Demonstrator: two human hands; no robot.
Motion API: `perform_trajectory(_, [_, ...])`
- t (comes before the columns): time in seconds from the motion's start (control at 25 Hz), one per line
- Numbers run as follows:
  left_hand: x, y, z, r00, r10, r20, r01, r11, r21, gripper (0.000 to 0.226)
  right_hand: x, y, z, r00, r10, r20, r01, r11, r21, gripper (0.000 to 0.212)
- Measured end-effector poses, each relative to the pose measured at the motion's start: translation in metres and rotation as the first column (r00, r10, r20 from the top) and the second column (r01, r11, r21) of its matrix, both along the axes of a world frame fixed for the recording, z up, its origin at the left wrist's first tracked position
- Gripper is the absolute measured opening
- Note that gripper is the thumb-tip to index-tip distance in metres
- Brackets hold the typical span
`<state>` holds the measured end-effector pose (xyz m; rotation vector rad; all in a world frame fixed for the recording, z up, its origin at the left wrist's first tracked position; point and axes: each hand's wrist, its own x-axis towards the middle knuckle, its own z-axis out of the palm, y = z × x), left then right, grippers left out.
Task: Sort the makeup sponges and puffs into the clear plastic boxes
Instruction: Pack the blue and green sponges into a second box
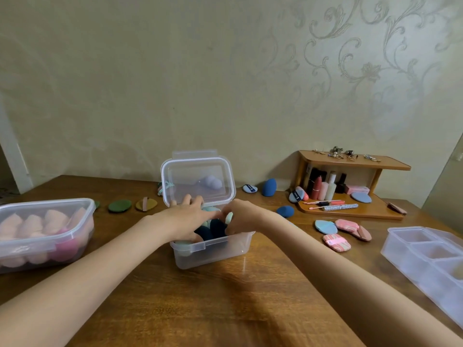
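Hands [190,216] amid soft rounded sponges [213,230]

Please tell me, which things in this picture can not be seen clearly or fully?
- Head view: contents of the middle box, mostly hidden by the left hand and right hand.
- Whether either hand grips a sponge: fingertips are buried among them.
- Divided box, cut off by the right edge.
- Box of pink sponges, cut off by the left edge.
- Small metal pieces on the wooden shelf: too small to identify.
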<state>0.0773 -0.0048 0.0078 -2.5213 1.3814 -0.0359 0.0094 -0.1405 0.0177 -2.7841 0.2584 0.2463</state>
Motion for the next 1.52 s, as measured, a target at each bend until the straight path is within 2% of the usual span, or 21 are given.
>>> perform_trajectory(0.12, [0.000,-0.004,0.005,1.000,-0.014,-0.018,0.015,0.999,0.038,0.063,0.002,-0.011,0.012,0.998,-0.015,-0.057,0.018,0.999,0.040,0.034])
perform_trajectory(0.16, [-0.001,-0.005,0.007,0.999,-0.019,-0.032,0.021,0.999,0.050,0.062,0.002,-0.018,0.019,0.998,-0.057,-0.024,0.059,0.991,0.119,0.032])
perform_trajectory(0.24, [-0.003,-0.008,0.009,0.999,-0.016,-0.051,0.020,0.996,0.082,0.060,0.006,-0.042,0.030,0.958,-0.257,0.128,0.200,0.918,0.342,0.028])
perform_trajectory(0.28, [-0.003,-0.011,0.011,0.998,-0.007,-0.056,0.013,0.994,0.106,0.060,0.009,-0.056,0.033,0.911,-0.356,0.210,0.266,0.894,0.359,0.028])
perform_trajectory(0.36, [-0.003,-0.018,0.017,0.995,0.020,-0.093,-0.004,0.987,0.161,0.059,0.023,-0.086,0.025,0.867,-0.398,0.301,0.371,0.917,0.146,0.036])
perform_trajectory(0.44, [0.000,-0.023,0.022,0.988,0.045,-0.151,-0.016,0.982,0.187,0.058,0.038,-0.106,0.008,0.889,-0.383,0.250,0.402,0.915,-0.030,0.044])
perform_trajectory(0.56, [0.005,-0.026,0.022,0.984,0.048,-0.173,-0.012,0.979,0.204,0.059,0.065,-0.138,-0.020,0.899,-0.406,0.165,0.427,0.896,-0.125,0.045])
perform_trajectory(0.68, [0.006,-0.027,0.015,0.993,0.028,-0.115,-0.001,0.975,0.224,0.059,0.082,-0.159,-0.038,0.906,-0.404,0.126,0.420,0.893,-0.162,0.041])
perform_trajectory(0.76, [0.009,-0.026,0.010,0.997,0.017,-0.081,0.001,0.976,0.216,0.059,0.086,-0.162,-0.041,0.886,-0.391,0.249,0.427,0.898,-0.110,0.035])
perform_trajectory(0.88, [0.011,-0.026,0.008,0.996,0.019,-0.084,-0.002,0.981,0.196,0.059,0.076,-0.153,-0.022,0.698,-0.432,0.572,0.451,0.885,0.118,0.023])
perform_trajectory(0.96, [0.009,-0.026,0.008,0.997,0.020,-0.075,-0.005,0.982,0.186,0.059,0.063,-0.134,0.002,0.645,-0.443,0.622,0.367,0.894,0.256,0.022])
perform_trajectory(1.0, [0.008,-0.025,0.007,0.997,0.021,-0.072,-0.007,0.983,0.183,0.060,0.052,-0.120,0.016,0.673,-0.439,0.596,0.294,0.897,0.329,0.028])
perform_trajectory(1.12, [0.002,-0.021,0.007,0.997,0.023,-0.068,-0.011,0.986,0.168,0.064,0.013,-0.073,0.049,0.863,-0.290,0.414,0.040,0.855,0.517,0.049])
perform_trajectory(1.2, [-0.005,-0.019,0.009,0.998,0.028,-0.059,-0.018,0.987,0.157,0.066,-0.009,-0.047,0.053,0.971,-0.074,0.229,-0.030,0.907,0.420,0.049])
perform_trajectory(1.28, [-0.010,-0.018,0.010,0.997,0.056,-0.051,-0.047,0.985,0.163,0.071,-0.017,-0.030,0.042,0.997,0.043,0.072,-0.061,0.959,0.276,0.044])
perform_trajectory(1.4, [-0.013,-0.017,0.011,0.997,0.066,-0.041,-0.059,0.987,0.150,0.070,-0.018,-0.016,0.032,0.997,0.027,0.076,-0.038,0.987,0.157,0.042])
perform_trajectory(1.52, [-0.010,-0.014,0.010,0.997,0.051,-0.049,-0.044,0.989,0.145,0.067,-0.014,-0.008,0.037,0.995,0.057,0.077,-0.055,0.998,-0.028,0.044])
